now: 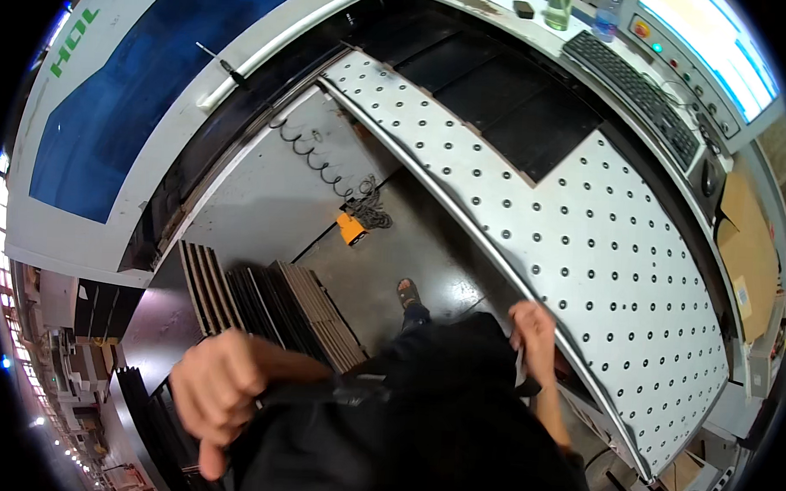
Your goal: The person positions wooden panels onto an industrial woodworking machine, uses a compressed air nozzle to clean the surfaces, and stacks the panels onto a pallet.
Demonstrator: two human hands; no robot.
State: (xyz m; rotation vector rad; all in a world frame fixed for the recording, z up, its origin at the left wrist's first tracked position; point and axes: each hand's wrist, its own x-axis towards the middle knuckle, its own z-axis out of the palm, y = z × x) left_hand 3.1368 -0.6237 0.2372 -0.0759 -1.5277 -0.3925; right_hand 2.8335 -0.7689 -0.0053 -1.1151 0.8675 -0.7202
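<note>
My left hand (219, 387) is raised at the lower left, back of the hand up. Its fingers curl in and its thumb points down; nothing shows in it. It hangs in front of upright stacked panels (317, 316), some dark and some brown-edged. My right hand (533, 333) is closed beside the metal front edge of a white work table (618, 253) dotted with small dark round fittings. A pale sliver shows under its fingers, too little to name. Dark flat panels (536, 121) lie at the table's far side.
A white machine with a blue cover (156, 81) stands at the far left. An orange box (351, 229) with a coiled cable is on the floor ahead. A keyboard (632, 94), mouse (710, 178), bottles and a lit screen (720, 45) line the far right, near cardboard (747, 258).
</note>
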